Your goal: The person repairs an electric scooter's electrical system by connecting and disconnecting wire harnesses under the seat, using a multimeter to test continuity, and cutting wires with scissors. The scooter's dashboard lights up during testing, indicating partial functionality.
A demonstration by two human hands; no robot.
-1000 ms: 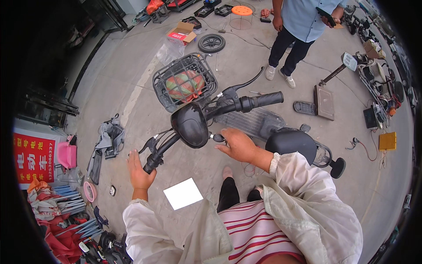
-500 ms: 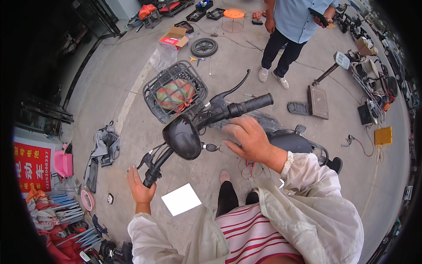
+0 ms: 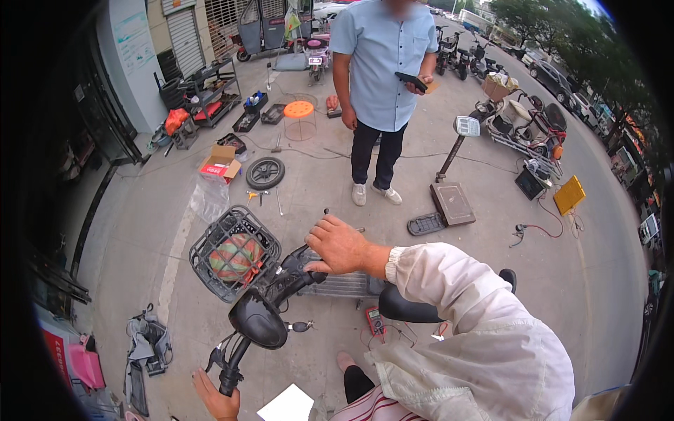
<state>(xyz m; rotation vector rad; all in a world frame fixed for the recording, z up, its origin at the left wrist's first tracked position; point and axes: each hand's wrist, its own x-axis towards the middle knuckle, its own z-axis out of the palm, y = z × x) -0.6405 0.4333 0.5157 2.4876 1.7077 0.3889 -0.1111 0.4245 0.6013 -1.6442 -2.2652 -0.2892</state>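
The handlebars of a small electric scooter stand in front of me, with a black headlight housing (image 3: 260, 318) between the two grips. My right hand (image 3: 340, 243) is curled over the right handlebar grip, which it mostly hides. At the lower left, my left hand (image 3: 216, 398) lies against the end of the left handlebar grip (image 3: 229, 379), fingers stretched and not wrapped round it. A key (image 3: 302, 326) with a dark fob sticks out beside the headlight housing. Ahead of the bars, a black wire basket (image 3: 203, 259) holds a red-and-green striped bundle (image 3: 236, 258).
A person in a light blue shirt (image 3: 382, 63) stands ahead, holding a dark phone-like object. A loose wheel (image 3: 265, 172), a cardboard box (image 3: 220, 163), an orange stool (image 3: 299, 110) and a platform scale (image 3: 453, 203) stand around. A red multimeter (image 3: 375, 321) with leads lies by the scooter.
My right hand has moved from beside the handlebar onto the right grip. The view has tilted up, so more of the yard shows. My left hand stays near the left grip.
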